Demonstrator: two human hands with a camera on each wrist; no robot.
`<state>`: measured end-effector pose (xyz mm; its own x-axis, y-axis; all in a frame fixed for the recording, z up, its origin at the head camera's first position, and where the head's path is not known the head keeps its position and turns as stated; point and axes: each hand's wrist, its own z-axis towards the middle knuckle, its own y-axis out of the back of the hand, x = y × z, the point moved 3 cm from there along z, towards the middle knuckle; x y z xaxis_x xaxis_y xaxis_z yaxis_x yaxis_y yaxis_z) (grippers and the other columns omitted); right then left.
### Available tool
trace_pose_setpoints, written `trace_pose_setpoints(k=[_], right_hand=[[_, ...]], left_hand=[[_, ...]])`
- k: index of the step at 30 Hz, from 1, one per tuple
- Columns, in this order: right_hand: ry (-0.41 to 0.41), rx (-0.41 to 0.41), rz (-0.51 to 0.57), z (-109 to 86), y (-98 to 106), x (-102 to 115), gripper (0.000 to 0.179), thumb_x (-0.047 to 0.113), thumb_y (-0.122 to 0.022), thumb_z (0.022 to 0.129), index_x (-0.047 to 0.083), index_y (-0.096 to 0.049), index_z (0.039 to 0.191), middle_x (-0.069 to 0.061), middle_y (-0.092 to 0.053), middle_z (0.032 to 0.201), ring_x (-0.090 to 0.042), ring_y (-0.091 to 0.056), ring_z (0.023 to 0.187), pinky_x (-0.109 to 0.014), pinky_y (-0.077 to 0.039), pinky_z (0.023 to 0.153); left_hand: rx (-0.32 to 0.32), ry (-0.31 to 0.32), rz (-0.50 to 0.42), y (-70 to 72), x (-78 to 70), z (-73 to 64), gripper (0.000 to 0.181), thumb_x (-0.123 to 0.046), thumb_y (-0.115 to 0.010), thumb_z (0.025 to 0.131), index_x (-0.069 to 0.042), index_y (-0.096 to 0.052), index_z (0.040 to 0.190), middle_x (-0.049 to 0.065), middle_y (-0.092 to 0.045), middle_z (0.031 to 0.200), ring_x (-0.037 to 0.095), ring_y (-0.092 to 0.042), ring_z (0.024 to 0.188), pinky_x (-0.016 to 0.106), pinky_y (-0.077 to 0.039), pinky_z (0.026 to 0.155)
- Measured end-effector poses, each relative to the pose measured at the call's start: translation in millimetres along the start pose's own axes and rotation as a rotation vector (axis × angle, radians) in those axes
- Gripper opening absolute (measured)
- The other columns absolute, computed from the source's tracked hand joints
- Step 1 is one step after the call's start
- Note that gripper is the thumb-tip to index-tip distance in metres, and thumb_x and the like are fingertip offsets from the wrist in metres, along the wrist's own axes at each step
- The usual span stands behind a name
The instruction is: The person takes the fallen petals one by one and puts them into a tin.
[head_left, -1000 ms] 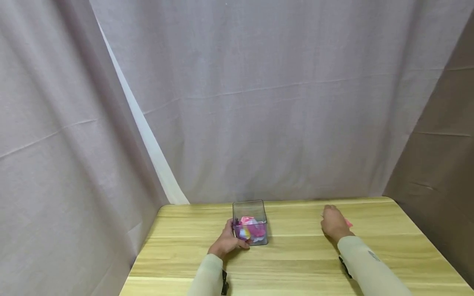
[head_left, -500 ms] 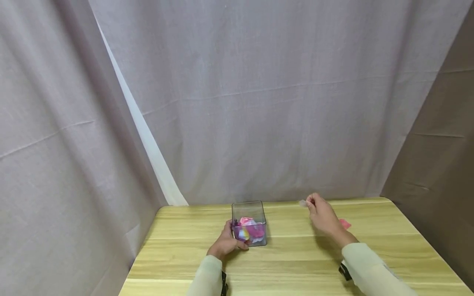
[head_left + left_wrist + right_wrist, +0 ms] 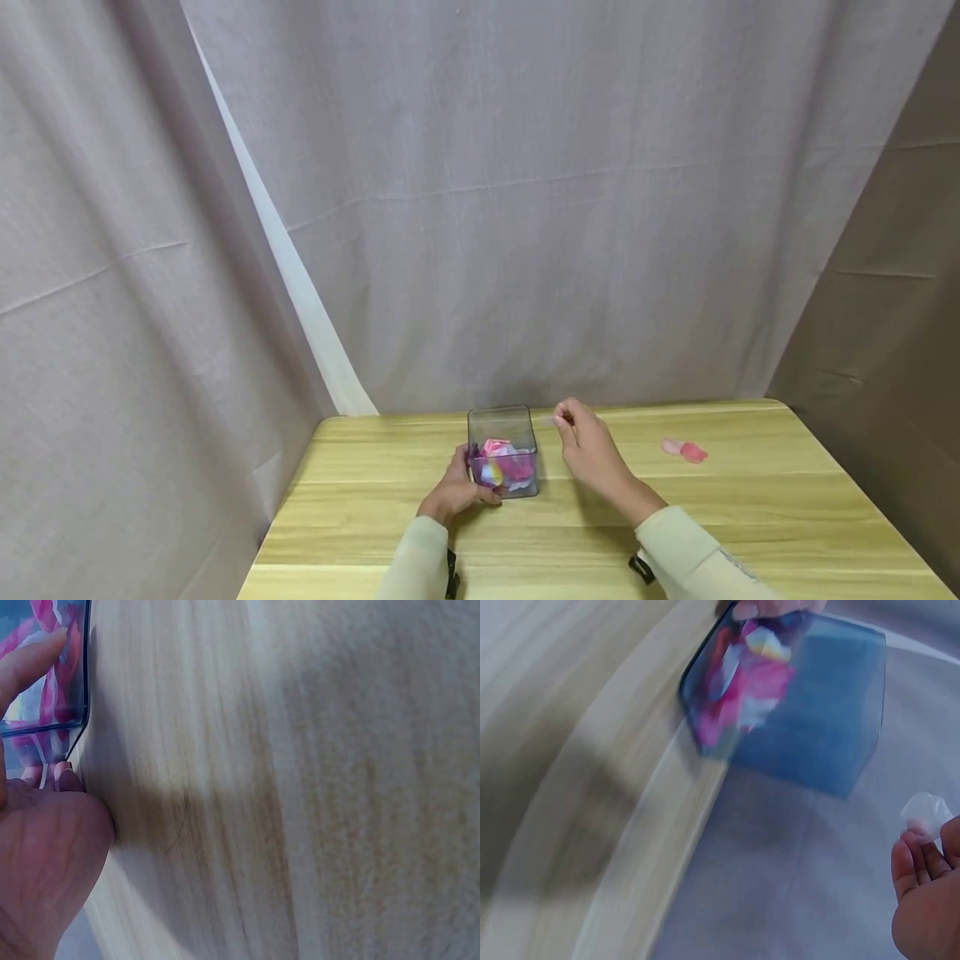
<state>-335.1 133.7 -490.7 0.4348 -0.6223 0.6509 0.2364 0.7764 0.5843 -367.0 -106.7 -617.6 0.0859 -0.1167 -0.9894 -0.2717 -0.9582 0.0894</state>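
Note:
A clear, dark-tinted plastic box [image 3: 501,424] stands on the table, holding a loose pile of pink, white and purple petals [image 3: 757,682]. My left hand [image 3: 453,493] grips its lower left side, thumb across the near face; the left wrist view shows fingertips around a corner. Right of the box and above the table, my right hand [image 3: 594,454] pinches a thin whitish petal [image 3: 925,813] between thumb and fingers. That petal is near the height of the box's rim and apart from it.
On the right of the wooden table [image 3: 780,500] lie a deep pink petal [image 3: 694,452] and a pale pink petal [image 3: 671,447], touching or overlapping. A grey curtain [image 3: 570,250] hangs behind the table's back edge, with more cloth at both sides.
My right hand has lifted the whitish petal off the table and moved left toward the box, uncovering the two pink petals. The left hand and box have stayed in place.

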Motion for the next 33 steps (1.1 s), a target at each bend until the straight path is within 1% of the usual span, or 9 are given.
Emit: trace_pose_setpoints(k=[4,8,13,16,19,22,26,29,33], right_hand=[[0.033,0.049,-0.03,18.8,-34.3,14.4,0.01,0.004,-0.057,0.107,0.01,-0.06,0.099,-0.005,-0.063,0.092,-0.016,-0.056,0.089,-0.034,-0.052,0.08],[0.07,0.152,-0.121,34.8,-65.6,20.9,0.012,0.008,-0.056,0.108,0.012,-0.057,0.097,-0.001,-0.056,0.089,-0.015,-0.051,0.088,-0.032,-0.049,0.078],[0.064,0.261,-0.192,39.1,-88.9,17.6,0.014,0.006,-0.058,0.107,0.01,-0.056,0.094,0.002,-0.051,0.084,-0.015,-0.049,0.086,-0.032,-0.046,0.076],[0.066,0.279,-0.207,39.0,-93.3,17.2,0.013,0.004,-0.06,0.105,0.01,-0.058,0.094,0.001,-0.055,0.084,-0.017,-0.052,0.086,-0.035,-0.049,0.077],[0.074,0.286,-0.209,40.1,-94.8,17.4,0.01,0.004,-0.062,0.104,0.009,-0.06,0.096,-0.001,-0.06,0.087,-0.019,-0.056,0.089,-0.039,-0.053,0.08],[0.068,0.293,-0.224,41.3,-94.6,17.3,0.009,0.005,-0.062,0.104,0.01,-0.061,0.096,-0.001,-0.062,0.088,-0.019,-0.057,0.089,-0.039,-0.054,0.081],[0.05,0.295,-0.238,41.9,-95.2,17.4,0.01,0.007,-0.061,0.105,0.011,-0.061,0.095,0.0,-0.06,0.087,-0.017,-0.055,0.087,-0.036,-0.053,0.078],[0.045,0.287,-0.233,41.7,-95.6,16.7,0.01,0.006,-0.062,0.104,0.01,-0.061,0.095,-0.001,-0.06,0.086,-0.017,-0.054,0.086,-0.035,-0.052,0.076],[0.043,0.269,-0.239,41.9,-95.0,16.1,0.009,0.005,-0.063,0.103,0.01,-0.063,0.095,-0.001,-0.059,0.084,-0.017,-0.054,0.085,-0.036,-0.053,0.075]], left_hand=[[-0.007,0.005,0.006,1.3,2.3,1.4,0.108,0.021,-0.084,0.065,0.002,-0.028,0.156,0.03,-0.047,0.149,0.033,-0.074,0.11,0.038,-0.065,0.093],[-0.016,0.007,0.008,1.8,3.0,2.8,0.109,0.019,-0.085,0.066,0.001,-0.028,0.156,0.028,-0.046,0.15,0.033,-0.074,0.111,0.036,-0.065,0.091],[0.012,0.018,-0.009,-0.5,4.4,2.9,0.111,0.018,-0.085,0.067,0.0,-0.025,0.158,0.028,-0.045,0.152,0.033,-0.075,0.108,0.034,-0.065,0.088],[0.014,0.021,-0.013,-0.3,4.4,2.3,0.11,0.017,-0.085,0.067,-0.001,-0.025,0.159,0.028,-0.045,0.152,0.037,-0.077,0.108,0.037,-0.065,0.091],[-0.009,0.019,0.026,1.5,3.1,1.2,0.11,0.015,-0.086,0.067,-0.002,-0.028,0.158,0.026,-0.047,0.152,0.033,-0.074,0.112,0.037,-0.062,0.097],[-0.015,0.018,0.033,1.5,2.8,1.3,0.111,0.015,-0.087,0.066,-0.002,-0.027,0.159,0.026,-0.048,0.152,0.028,-0.074,0.11,0.036,-0.063,0.096],[-0.002,0.015,0.013,1.7,4.4,3.2,0.111,0.017,-0.085,0.067,0.0,-0.025,0.159,0.029,-0.046,0.153,0.027,-0.078,0.1,0.034,-0.065,0.089],[-0.008,0.016,0.039,2.3,5.0,4.2,0.11,0.015,-0.087,0.067,0.0,-0.026,0.158,0.029,-0.046,0.153,0.029,-0.075,0.109,0.039,-0.063,0.099],[-0.027,0.017,0.079,3.2,4.3,4.2,0.109,0.009,-0.09,0.066,-0.002,-0.03,0.157,0.024,-0.049,0.153,0.034,-0.062,0.129,0.053,-0.046,0.121]])
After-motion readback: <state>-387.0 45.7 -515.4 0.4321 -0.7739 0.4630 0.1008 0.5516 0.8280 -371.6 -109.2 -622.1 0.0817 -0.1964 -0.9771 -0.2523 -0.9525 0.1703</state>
